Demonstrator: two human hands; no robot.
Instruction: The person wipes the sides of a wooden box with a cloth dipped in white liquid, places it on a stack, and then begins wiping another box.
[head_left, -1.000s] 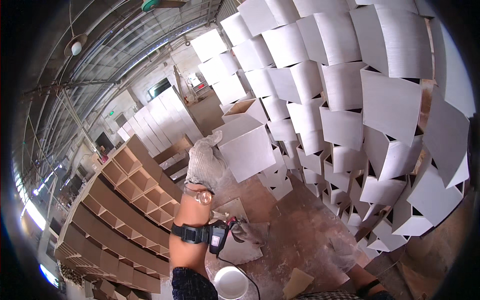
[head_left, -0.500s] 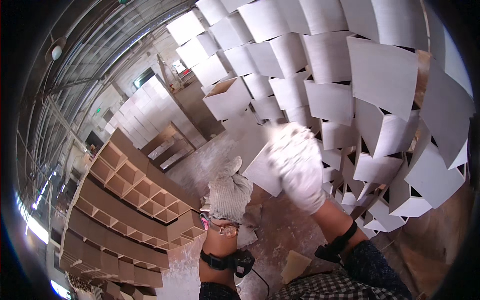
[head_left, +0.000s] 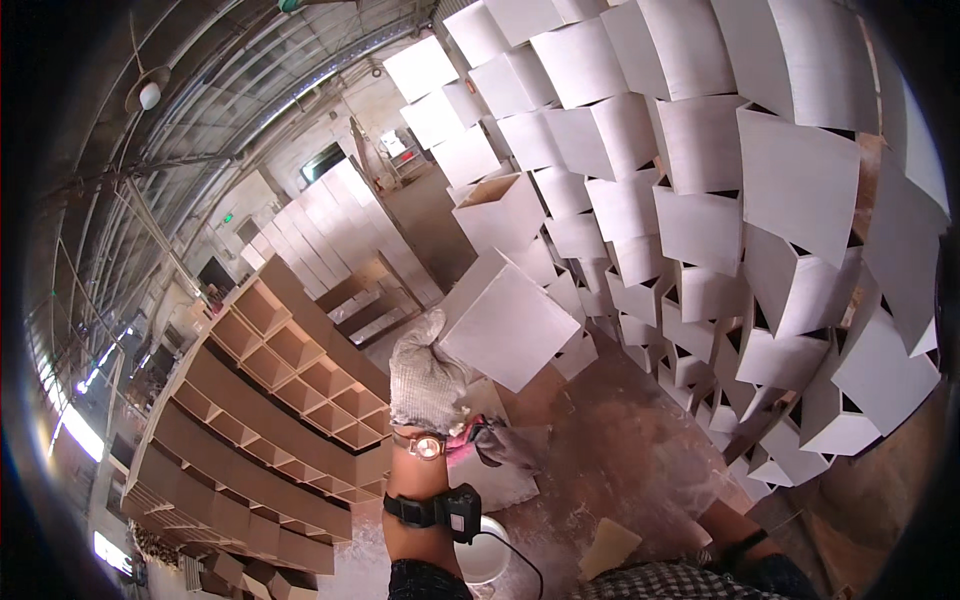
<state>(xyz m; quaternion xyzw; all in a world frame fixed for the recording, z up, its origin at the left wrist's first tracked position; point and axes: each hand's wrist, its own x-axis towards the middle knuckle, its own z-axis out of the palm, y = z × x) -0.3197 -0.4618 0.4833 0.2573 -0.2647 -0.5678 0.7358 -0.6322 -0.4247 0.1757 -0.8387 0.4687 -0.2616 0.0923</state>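
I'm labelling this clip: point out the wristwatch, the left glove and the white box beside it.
Wristwatch (head_left: 427, 447), head view: round dial.
Left glove (head_left: 425, 388), head view: back of the hand.
White box (head_left: 513, 333), head view: face toward the camera.

Bkgd: brown cubby shelving (head_left: 322, 318) on L, rows bowed by lens. White panels (head_left: 335, 215) stand beyond it, w/ brown planks (head_left: 375, 271) just in front. Pendant lamp (head_left: 149, 94) upper L, under metal roof (head_left: 215, 95). Small green sign (head_left: 228, 217) farther back. Bright window (head_left: 80, 432) far L. Flat tan scrap (head_left: 609, 549) on dusty floor (head_left: 625, 470), btm ctr.
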